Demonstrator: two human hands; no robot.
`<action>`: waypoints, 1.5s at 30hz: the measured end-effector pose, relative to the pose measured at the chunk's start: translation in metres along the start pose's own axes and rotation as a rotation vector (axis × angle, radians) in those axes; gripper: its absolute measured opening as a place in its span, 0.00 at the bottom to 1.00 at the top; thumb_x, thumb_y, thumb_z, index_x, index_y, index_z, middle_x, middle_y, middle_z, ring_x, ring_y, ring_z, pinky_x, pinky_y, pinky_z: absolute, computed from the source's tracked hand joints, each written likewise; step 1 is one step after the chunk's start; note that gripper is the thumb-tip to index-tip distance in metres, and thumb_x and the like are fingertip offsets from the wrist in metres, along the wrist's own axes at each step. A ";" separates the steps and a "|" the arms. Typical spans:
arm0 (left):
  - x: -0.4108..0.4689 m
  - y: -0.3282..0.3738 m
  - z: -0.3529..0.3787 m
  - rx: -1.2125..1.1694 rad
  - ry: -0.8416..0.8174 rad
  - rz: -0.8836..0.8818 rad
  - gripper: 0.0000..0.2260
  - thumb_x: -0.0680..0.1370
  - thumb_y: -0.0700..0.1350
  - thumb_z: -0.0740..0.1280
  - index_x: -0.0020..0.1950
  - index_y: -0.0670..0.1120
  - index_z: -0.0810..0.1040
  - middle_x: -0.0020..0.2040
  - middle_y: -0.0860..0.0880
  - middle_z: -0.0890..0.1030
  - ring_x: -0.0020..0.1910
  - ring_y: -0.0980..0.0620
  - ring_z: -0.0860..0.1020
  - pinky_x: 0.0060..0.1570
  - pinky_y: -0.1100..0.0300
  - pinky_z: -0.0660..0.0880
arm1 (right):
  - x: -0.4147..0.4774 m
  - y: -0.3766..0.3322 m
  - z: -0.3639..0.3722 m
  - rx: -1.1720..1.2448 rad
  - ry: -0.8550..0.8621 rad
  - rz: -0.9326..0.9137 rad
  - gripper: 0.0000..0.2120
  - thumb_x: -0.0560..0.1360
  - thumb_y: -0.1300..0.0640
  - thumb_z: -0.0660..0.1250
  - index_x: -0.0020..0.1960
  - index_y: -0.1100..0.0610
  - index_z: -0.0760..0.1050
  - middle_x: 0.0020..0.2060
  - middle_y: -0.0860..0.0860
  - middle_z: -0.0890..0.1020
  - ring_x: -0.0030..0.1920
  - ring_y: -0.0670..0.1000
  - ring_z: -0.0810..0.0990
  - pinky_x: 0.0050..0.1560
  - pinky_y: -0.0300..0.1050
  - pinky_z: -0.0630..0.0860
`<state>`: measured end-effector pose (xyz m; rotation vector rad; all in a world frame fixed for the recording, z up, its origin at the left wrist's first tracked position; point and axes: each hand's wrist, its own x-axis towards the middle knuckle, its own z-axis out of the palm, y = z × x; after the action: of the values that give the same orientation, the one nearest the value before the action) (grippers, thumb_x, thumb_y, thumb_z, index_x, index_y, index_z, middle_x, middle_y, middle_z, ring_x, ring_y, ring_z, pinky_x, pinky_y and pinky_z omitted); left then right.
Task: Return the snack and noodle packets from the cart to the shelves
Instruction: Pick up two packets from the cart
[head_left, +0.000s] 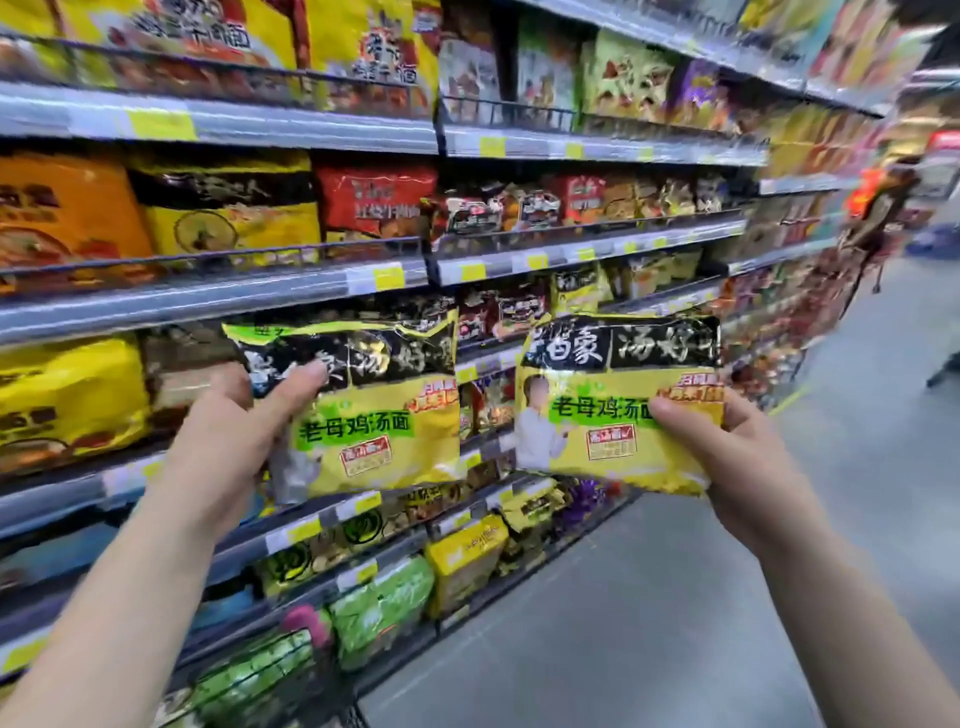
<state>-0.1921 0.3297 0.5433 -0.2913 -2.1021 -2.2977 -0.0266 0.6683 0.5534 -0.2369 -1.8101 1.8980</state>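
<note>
Both hands are raised in front of the shelves (208, 306), each gripping one yellow noodle packet with a black band across its top. The left hand (228, 431) clasps the left packet (379, 415) by its left edge, thumb laid over the black band on the front and fingers hidden behind. The right hand (748, 457) pinches the right packet (602, 415) at its right edge, thumb on the printed front and the other fingers behind. Both packets are upright with their printed faces toward the camera, black band up. Each one's long axis runs left to right, the left packet's right end tipped slightly upward. The two packets hang side by side, near each other but not touching, in front of the middle shelf tiers and resting on none of them. The shelves fill the left of the scene and run away to the far right, packed with yellow, orange, red and green packets, with yellow price tags (387, 278) on their front rails. At the near bottom left the wire cart (322, 691) holds green packets (249, 675). Grey floor (675, 597) spreads to the right.
</note>
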 end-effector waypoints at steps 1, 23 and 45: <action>0.000 -0.001 0.023 -0.007 -0.037 -0.007 0.40 0.50 0.70 0.81 0.51 0.47 0.77 0.51 0.43 0.84 0.50 0.41 0.83 0.55 0.41 0.79 | 0.002 -0.001 -0.018 0.001 0.030 -0.006 0.12 0.64 0.52 0.77 0.47 0.52 0.86 0.47 0.57 0.89 0.43 0.54 0.89 0.45 0.47 0.86; 0.049 -0.026 0.514 0.024 -0.296 -0.015 0.54 0.64 0.63 0.79 0.78 0.36 0.59 0.71 0.23 0.65 0.57 0.29 0.78 0.55 0.37 0.77 | 0.141 -0.040 -0.413 -0.067 0.254 -0.089 0.06 0.76 0.63 0.71 0.52 0.57 0.81 0.42 0.52 0.89 0.37 0.48 0.88 0.31 0.33 0.78; 0.358 -0.129 0.823 0.021 -0.211 -0.008 0.61 0.60 0.76 0.73 0.81 0.44 0.53 0.75 0.35 0.69 0.68 0.35 0.75 0.66 0.37 0.72 | 0.515 0.036 -0.586 -0.165 0.269 -0.023 0.04 0.78 0.66 0.69 0.52 0.61 0.80 0.40 0.55 0.89 0.31 0.45 0.85 0.23 0.30 0.72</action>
<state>-0.4566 1.1968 0.5338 -0.5488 -2.2213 -2.3407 -0.2098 1.4269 0.5697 -0.5013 -1.7762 1.6145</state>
